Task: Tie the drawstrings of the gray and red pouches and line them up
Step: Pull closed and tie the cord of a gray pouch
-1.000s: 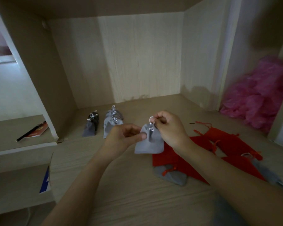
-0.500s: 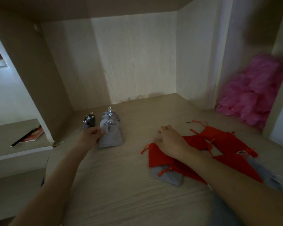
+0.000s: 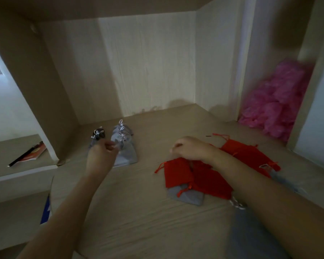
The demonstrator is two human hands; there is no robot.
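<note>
Pink heap (image 3: 275, 101) at right edge, booklet (image 3: 34, 151) far left. Left grip (image 3: 101, 156) curled by gray pouches (image 3: 126, 156), right grip (image 3: 191, 148) curled over red pouches (image 3: 176, 171). Cannot tell what either holds.

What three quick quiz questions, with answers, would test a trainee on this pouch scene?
1. True or false: the tied gray pouches stand to the left of the red pouches.
2. What pokes out from under the near edge of the red pouches? A) a gray pouch B) scissors C) a cup
3. Which hand is above the red pouches?
Key: 1 true; 2 A; 3 the right hand.
</note>
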